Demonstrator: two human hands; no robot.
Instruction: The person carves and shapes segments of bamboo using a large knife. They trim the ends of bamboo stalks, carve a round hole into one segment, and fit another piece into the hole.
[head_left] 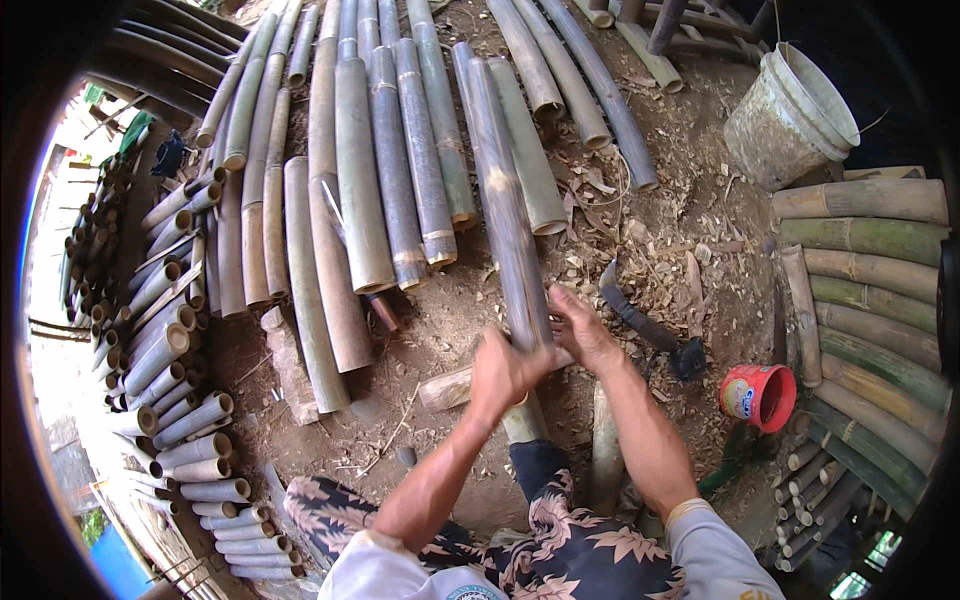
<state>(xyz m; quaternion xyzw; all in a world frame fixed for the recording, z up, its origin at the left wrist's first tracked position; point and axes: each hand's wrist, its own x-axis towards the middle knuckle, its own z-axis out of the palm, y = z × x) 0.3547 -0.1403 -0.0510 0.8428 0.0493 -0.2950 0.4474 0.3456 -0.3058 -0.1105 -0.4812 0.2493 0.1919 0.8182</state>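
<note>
A grey-brown bamboo pole (512, 240), smeared by motion, slants away from me with its near end between my hands. My left hand (505, 370) is closed around that near end, its thumb up along the side. On the other side, my right hand (585, 332) has its fingers extended beside the pole; whether they touch it I cannot tell. Beneath my hands a short wooden block (447, 388) lies crosswise on the ground. A pale bamboo piece (523, 420) shows just below my left hand, in front of my dark-covered lower leg.
Many bamboo poles (360, 180) lie side by side ahead and left. More are stacked at far left (160, 360). A curved dark tool (640, 318) lies among wood chips at right, near a red tub (760, 395). Further off are a dirty white bucket (790, 120) and a bamboo-slat bench (870, 265).
</note>
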